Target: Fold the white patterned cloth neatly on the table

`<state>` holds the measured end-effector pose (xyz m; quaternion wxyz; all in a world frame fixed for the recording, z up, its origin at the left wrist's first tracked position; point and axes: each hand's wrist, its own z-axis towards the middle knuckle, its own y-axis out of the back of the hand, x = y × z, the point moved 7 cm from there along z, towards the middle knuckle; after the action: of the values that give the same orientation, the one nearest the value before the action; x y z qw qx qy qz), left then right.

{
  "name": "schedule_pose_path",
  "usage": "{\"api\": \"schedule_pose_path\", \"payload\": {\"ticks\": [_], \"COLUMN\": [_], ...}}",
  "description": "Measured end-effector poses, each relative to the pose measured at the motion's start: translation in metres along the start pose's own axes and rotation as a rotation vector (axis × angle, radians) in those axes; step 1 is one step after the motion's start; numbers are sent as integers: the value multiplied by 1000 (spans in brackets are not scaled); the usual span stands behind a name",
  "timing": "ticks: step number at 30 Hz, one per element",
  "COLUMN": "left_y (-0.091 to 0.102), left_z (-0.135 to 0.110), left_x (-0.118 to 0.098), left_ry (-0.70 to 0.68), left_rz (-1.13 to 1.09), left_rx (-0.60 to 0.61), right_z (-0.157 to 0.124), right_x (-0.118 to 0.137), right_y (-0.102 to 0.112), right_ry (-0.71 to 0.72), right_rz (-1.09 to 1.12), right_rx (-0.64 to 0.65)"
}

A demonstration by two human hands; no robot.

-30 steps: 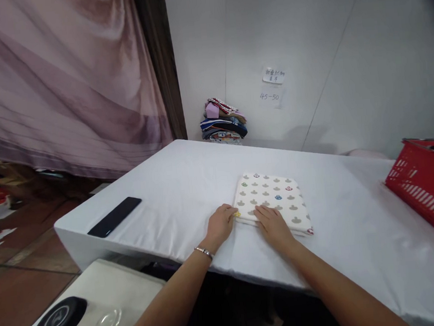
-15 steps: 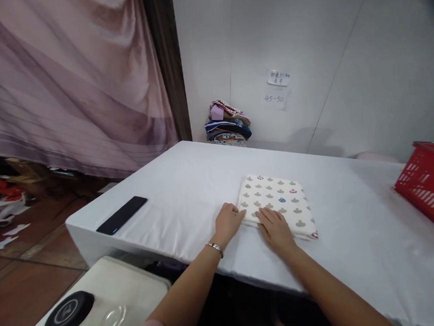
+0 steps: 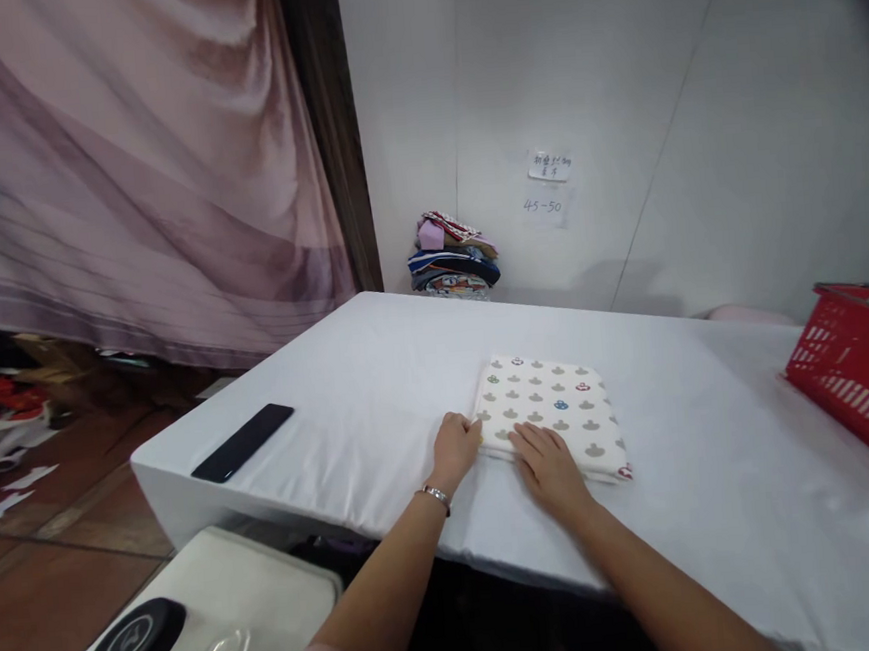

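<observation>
A folded white cloth (image 3: pixel 550 407) lies on the white-covered table, printed with grey shapes and a few red, blue and green ones. My left hand (image 3: pixel 457 447), with a bracelet at the wrist, is at the cloth's near left corner, its fingers curled and pinching the edge. Flat on the near edge of the cloth rests my right hand (image 3: pixel 552 467), fingers stretched out. The undersides of the left fingertips are hidden.
A black phone (image 3: pixel 244 443) lies on the left of the table (image 3: pixel 377 360). On the right stands a red basket (image 3: pixel 860 372). Folded clothes (image 3: pixel 453 259) are stacked by the wall. A white surface at lower left bears a round black object (image 3: pixel 135 645).
The view has shifted slightly. My left thumb has drawn back a little from the top of the cloth to its edge. The cloth and my right hand look nearly unchanged.
</observation>
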<state>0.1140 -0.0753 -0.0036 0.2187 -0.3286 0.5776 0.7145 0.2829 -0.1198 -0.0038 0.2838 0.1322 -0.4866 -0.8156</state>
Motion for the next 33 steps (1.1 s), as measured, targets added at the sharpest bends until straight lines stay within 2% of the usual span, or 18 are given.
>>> {"api": "schedule_pose_path", "payload": {"ticks": [5,10,14,18,22,27,33], "left_y": [0,-2,-9,-14,-12,-12,-19], "left_z": [5,16,18,20,27,38,40], "left_x": [-12,-27,-17,-4,-9,-25,-14], "left_ry": [-25,-100,-64,39,74,17,83], "left_rz": [40,101,115,112,112,201,222], "left_rx": [22,-36,-62,12,103,105,89], "right_z": [1,1,-1,-2,-1,-1,-2], "right_x": [0,0,0,0,-1,2,0], "right_y": [-1,1,4,4,3,3,13], "right_ry": [-3,-3,-6,-8,-19,-13,-14], "right_rz": [6,13,18,31,36,31,-5], "right_rx": [-22,-37,-54,-58,-49,-51,-107]}}
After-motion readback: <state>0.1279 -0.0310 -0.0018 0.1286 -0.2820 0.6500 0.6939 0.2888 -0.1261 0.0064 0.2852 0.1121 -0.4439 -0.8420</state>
